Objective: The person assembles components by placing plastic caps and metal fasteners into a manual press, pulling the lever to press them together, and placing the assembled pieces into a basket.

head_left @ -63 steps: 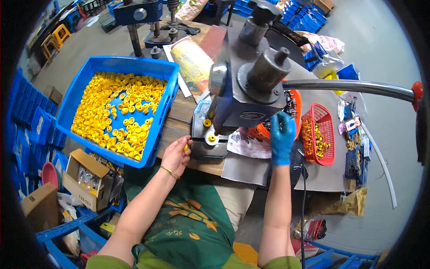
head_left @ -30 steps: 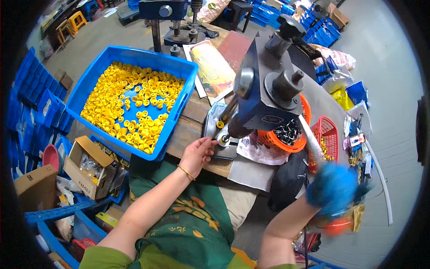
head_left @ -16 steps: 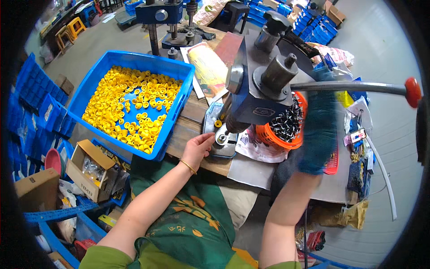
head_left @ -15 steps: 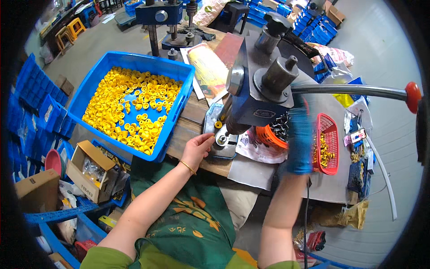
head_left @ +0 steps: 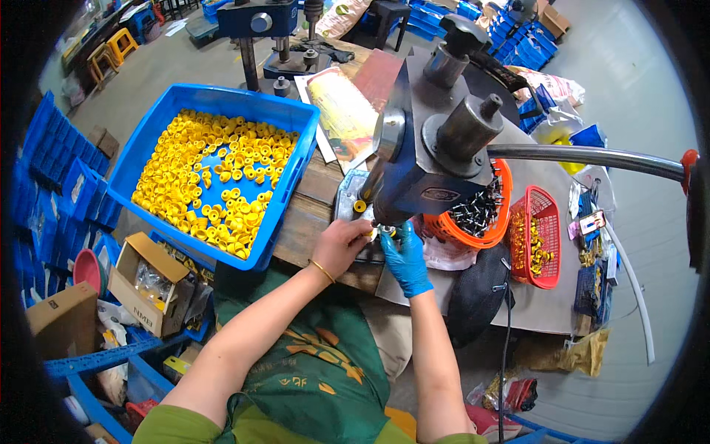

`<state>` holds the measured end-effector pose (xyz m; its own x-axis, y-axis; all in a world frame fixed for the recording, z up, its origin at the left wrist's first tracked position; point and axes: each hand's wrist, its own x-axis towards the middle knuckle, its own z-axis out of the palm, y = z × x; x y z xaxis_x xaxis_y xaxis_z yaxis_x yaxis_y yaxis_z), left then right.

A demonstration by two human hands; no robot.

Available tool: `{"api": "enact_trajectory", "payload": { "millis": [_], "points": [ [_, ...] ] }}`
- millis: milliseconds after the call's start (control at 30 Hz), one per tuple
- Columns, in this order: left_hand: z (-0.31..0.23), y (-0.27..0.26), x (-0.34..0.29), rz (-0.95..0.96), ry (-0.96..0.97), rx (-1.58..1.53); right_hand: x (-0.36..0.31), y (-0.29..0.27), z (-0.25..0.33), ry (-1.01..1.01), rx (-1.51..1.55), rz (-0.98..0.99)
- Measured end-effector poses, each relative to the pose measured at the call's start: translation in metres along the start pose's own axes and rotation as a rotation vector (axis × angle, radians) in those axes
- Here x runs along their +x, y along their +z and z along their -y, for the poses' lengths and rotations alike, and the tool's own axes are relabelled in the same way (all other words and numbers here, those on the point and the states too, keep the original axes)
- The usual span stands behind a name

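Both of my hands meet at the small fixture under the head of a bench press (head_left: 421, 166). My left hand (head_left: 340, 248), bare with a thin bracelet, has its fingertips pinched together at the fixture's left side. In a blue glove, my right hand (head_left: 408, 265) brings thumb and fingers together at the right side. What either hand pinches is too small and partly covered to name. One yellow cap (head_left: 359, 206) lies on the press base (head_left: 349, 194), just beyond my left fingers. To the left, many similar yellow caps (head_left: 166, 174) fill a blue tray (head_left: 290, 185).
An orange basket (head_left: 505, 194) of dark metal pins and a red basket (head_left: 549, 226) with small yellow pieces stand right of the press. Its long lever (head_left: 592, 154) reaches right. A black bag (head_left: 473, 296) hangs at the table edge. Another press (head_left: 259, 22) stands behind.
My right hand, blurred near the orange basket before, has come left and down to the fixture. My left hand has shifted slightly right, its fingertips still at the fixture.
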<state>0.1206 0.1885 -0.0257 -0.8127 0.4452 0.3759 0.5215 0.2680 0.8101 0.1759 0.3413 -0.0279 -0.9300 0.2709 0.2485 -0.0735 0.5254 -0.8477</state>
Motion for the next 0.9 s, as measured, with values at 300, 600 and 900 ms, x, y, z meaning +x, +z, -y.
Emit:
{"api": "enact_trajectory", "payload": {
  "millis": [300,600,900],
  "points": [
    [-0.001,-0.019,-0.018,-0.128,-0.116,-0.07,0.024,-0.017,0.012,-0.229,-0.459,0.246],
    [0.001,-0.028,-0.023,-0.199,-0.126,-0.093,0.026,-0.005,0.011,-0.007,-0.244,0.339],
    [-0.01,-0.026,-0.023,-0.164,-0.124,-0.072,0.076,-0.111,0.148,-0.356,0.348,-0.512]
  ]
}}
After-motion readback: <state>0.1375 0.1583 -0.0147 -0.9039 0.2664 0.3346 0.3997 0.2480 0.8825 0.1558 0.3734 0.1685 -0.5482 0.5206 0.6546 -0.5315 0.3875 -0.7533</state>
